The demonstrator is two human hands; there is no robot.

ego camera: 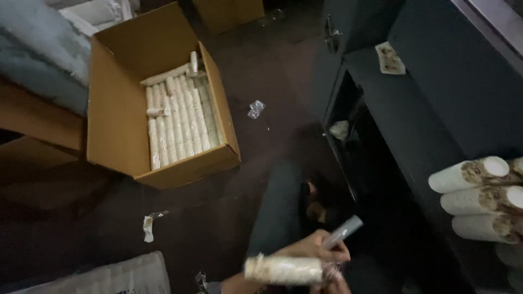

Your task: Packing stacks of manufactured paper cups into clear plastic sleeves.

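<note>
Down low, at about six o'clock, a person's hands were busy in the dim room. One hand [318,247], which looked like the right hand, had its fingers curled around a pale roll [283,269] that lay sideways. The roll was cream with brown speckled marks and was blurry. The same hand also seemed to pinch a thin grey tube [343,231] that pointed up toward two o'clock. The other hand [332,283] was mostly hidden at the roll's right end, so I could not tell if its fingers were closed or loose.

Up at about eleven o'clock stood a big brown cardboard box [117,120] with its flaps open. Inside it lay neat rows of white wrapped rolls [180,122], side by side, with a few loose ones lying across the top.

Over at three o'clock, a stack of bigger rolls [482,198] poked in from the edge. They were white with brown patterned marks and round flat ends.

Near one o'clock, a small pale label [390,57] with brown marks lay on a dark cabinet [430,125]. A crumpled clear wrapper [255,109] lay on the dark floor near twelve o'clock, just beside the box. A white scrap [148,227] lay at about eight o'clock, well apart from the hands.
</note>
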